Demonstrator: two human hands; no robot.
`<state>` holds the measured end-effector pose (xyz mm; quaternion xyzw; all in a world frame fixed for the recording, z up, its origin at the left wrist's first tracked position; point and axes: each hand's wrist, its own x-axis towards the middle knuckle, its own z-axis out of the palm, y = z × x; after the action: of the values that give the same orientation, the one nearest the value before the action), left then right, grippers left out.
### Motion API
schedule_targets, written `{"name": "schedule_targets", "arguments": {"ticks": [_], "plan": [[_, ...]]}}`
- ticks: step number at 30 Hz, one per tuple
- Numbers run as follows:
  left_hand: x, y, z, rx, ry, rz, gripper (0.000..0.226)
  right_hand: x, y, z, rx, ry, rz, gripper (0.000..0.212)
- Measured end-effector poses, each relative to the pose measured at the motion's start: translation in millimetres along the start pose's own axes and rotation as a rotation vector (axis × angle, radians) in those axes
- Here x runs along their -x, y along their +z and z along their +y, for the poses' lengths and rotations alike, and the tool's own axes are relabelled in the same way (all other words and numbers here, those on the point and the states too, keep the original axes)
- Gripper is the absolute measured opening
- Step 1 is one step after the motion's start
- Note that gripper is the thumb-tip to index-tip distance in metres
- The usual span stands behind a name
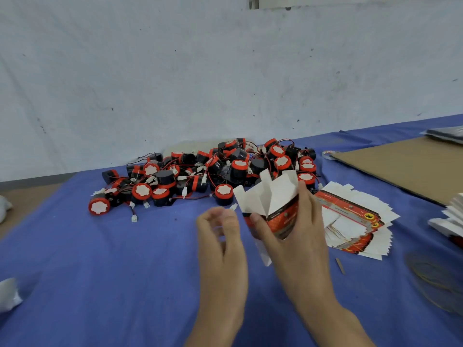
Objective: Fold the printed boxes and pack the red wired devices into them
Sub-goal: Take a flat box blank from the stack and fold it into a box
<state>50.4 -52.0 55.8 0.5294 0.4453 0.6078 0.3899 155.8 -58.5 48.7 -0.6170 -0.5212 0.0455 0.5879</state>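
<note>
My right hand grips a printed red box, opened into a tube with its white flaps standing up. Just left of the box, my left hand hovers with fingers curled and apart, holding nothing. Behind the box lies a heap of red and black wired devices with white connectors, spread across the blue cloth. A fanned stack of flat printed boxes rests to the right of my right hand.
A brown cardboard sheet lies at the far right. White folded items sit at the right edge, with rubber bands in front of them. A grey wall rises behind the table. White plastic shows at the left edge.
</note>
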Motion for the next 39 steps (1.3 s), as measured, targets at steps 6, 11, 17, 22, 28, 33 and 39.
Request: {"name": "schedule_targets", "arguments": {"ticks": [6,11,17,22,28,33,39], "plan": [[12,10,5,0.166,-0.112,-0.261,0.053,15,16,-1,0.21,-0.217,0.141,0.107],[-3,-4,6,0.139,-0.1,-0.122,0.07,25,27,-5,0.145,-0.371,-0.034,0.097],[-15,-20,0,0.044,-0.062,-0.04,0.069,33,19,-12,-0.077,-0.349,-0.292,0.083],[-16,-28,-3,0.032,-0.01,-0.032,0.08,34,11,-18,-0.148,-0.291,-0.33,0.081],[-16,-34,-8,0.024,-0.048,-0.037,0.056,30,10,-13,-0.133,-0.348,-0.298,0.061],[-15,-37,-6,0.048,-0.039,-0.184,0.052,7,-6,-9,-0.2,-0.219,-0.161,0.04],[-13,-34,-12,0.018,-0.159,-0.341,0.085,-7,-27,-8,-0.636,0.378,-0.681,0.055]]}}
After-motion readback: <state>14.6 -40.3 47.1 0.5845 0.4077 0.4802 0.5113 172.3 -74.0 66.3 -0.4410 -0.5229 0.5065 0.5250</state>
